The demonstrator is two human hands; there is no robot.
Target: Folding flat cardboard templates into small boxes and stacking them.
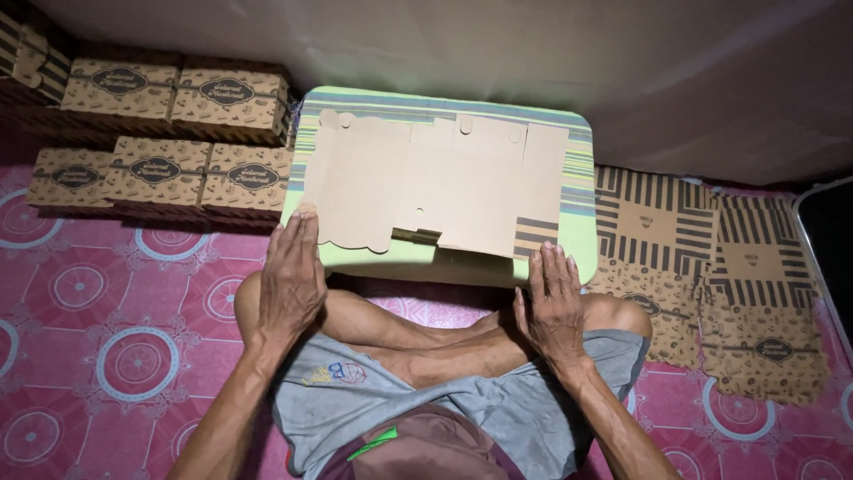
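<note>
A flat, unfolded cardboard sheet (435,182) lies plain side up on a small green table (577,240), its long axis running left to right across the person's lap. The left hand (291,280) and right hand (553,302) rest open with fingers straight, touching the sheet's near corners and gripping nothing.

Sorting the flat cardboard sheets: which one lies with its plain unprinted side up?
The flat sheet on the small green table, between both hands; those on the floor at right show printed stripes.
</note>
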